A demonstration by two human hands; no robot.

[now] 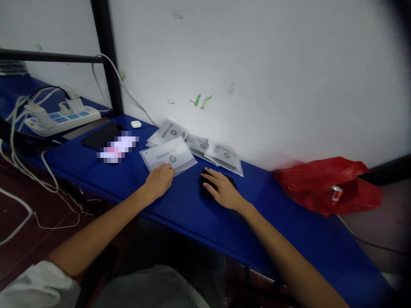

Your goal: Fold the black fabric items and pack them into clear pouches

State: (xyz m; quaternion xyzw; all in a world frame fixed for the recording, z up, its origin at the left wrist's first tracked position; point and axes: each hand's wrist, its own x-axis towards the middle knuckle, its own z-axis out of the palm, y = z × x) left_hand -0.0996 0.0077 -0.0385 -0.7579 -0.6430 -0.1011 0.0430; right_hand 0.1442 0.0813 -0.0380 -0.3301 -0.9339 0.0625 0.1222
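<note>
Blue table [192,205] — left hand [159,179] curled on packet [168,156]; right hand [221,188] flat covering dark object [205,177].

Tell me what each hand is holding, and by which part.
The left hand touches the near edge of a packet. The right hand covers a black thing. Neither is lifted.

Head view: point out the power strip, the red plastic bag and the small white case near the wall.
power strip [69,119]: head view, on its white top face beside the blue sockets.
red plastic bag [314,184]: head view, on the crumpled middle of the bag.
small white case [136,124]: head view, on its rounded top.
</note>
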